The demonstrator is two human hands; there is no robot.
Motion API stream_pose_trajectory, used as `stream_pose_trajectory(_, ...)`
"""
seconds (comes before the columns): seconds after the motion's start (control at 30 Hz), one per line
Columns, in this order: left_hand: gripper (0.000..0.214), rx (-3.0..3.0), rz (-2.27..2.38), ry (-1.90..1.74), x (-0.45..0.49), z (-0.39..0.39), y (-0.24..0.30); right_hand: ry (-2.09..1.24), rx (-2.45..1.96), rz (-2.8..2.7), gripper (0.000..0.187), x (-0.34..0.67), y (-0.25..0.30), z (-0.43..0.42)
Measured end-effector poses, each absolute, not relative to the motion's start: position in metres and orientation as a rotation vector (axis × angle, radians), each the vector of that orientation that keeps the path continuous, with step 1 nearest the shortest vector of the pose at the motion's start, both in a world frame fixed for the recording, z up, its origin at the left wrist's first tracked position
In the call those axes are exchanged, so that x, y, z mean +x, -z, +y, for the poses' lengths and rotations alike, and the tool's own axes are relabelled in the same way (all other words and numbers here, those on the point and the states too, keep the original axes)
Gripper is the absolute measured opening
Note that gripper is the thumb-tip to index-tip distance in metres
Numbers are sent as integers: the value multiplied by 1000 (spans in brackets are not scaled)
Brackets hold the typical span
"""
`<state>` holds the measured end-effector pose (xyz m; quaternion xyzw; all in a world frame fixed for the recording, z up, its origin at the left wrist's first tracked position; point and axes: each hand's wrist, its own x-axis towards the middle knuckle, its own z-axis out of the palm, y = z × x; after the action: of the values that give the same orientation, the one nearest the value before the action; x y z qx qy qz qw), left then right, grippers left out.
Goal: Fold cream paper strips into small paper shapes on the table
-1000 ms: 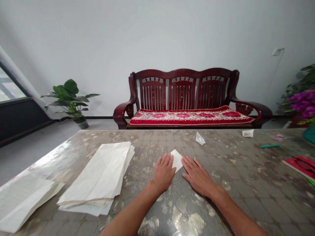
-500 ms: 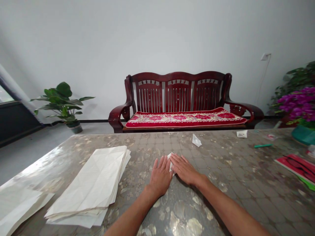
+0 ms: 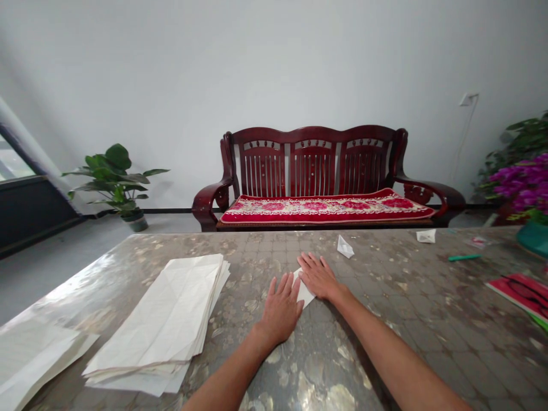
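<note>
Head view, noted from the room. A small folded white paper piece [image 3: 305,289], roughly triangular, lies on the glossy patterned table top [image 3: 377,337] between the two hands, nearer the right one.

Left hand [image 3: 281,311]: flat on the table, fingers spread, tips just beside the paper's left edge; contact cannot be told from here. Right hand [image 3: 317,277]: palm down, fingers lying close together and angled toward the left, its lower edge over the paper's upper right side. Neither hand pinches.

Handling, as judged: very light, thin and soft, though the folds should add some stiffness along the creases. On so slick a surface it may skate under a sideways push. Best hold: the exposed lower tip, between thumb and forefinger — or flat pressure from above.

Around it: a thick stack of folded paper sheets [image 3: 162,325] to the left, a second paper pile [image 3: 32,359] at the far left edge. Farther up the table, a small folded paper shape [image 3: 345,246] and a paper scrap [image 3: 426,236]; to the right, a green marker [image 3: 463,257] and a red booklet [image 3: 520,294]. Beyond the table — a dark wooden bench [image 3: 312,162] with a red floral cushion [image 3: 327,208].
</note>
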<state>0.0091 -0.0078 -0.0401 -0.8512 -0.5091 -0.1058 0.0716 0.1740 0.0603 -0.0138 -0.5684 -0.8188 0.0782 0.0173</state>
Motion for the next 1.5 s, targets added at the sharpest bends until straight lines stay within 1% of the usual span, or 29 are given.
stream_pose_trajectory(0.27,50,-2579,-1572,313,11,-10,35,-178,-1931,-2401,60,189,18,44)
stream_pose_trajectory(0.43,50,-2590,-1536,348,12,-3,28,-132,-1945,-2337,58,196,24,38)
stream_pose_trajectory(0.6,60,-2796,-1229,294,7,20,24,-123,-1902,-2342,57,195,24,39)
stream_pose_trajectory(0.67,60,-2842,-1175,273,6,27,24,-137,-1893,-2347,56,195,23,39)
stream_pose_trajectory(0.87,47,-2827,-1362,259,-1,35,24,-107,-1851,-2313,53,197,21,35)
stream_pose_trajectory(0.97,46,-2801,-1509,278,-11,33,23,-29,-1675,-2281,46,202,22,29)
stream_pose_trajectory(1.07,45,-2792,-1624,361,-20,31,25,-33,-1324,-2354,36,208,21,18)
stream_pose_trajectory(1.13,43,-2806,-1672,475,-23,30,27,-81,-1182,-2377,32,210,18,10)
stream_pose_trajectory(1.23,39,-2831,-1729,708,-29,30,32,-125,-1149,-2388,33,209,13,1)
stream_pose_trajectory(1.3,42,-2859,-1718,832,-35,29,34,-134,-1164,-2413,31,208,11,-1)
stream_pose_trajectory(1.43,57,-2956,-1578,887,-46,24,30,-116,-1195,-2441,27,208,14,2)
stream_pose_trajectory(1.5,57,-2974,-1555,922,-49,22,26,-109,-1206,-2428,27,208,16,3)
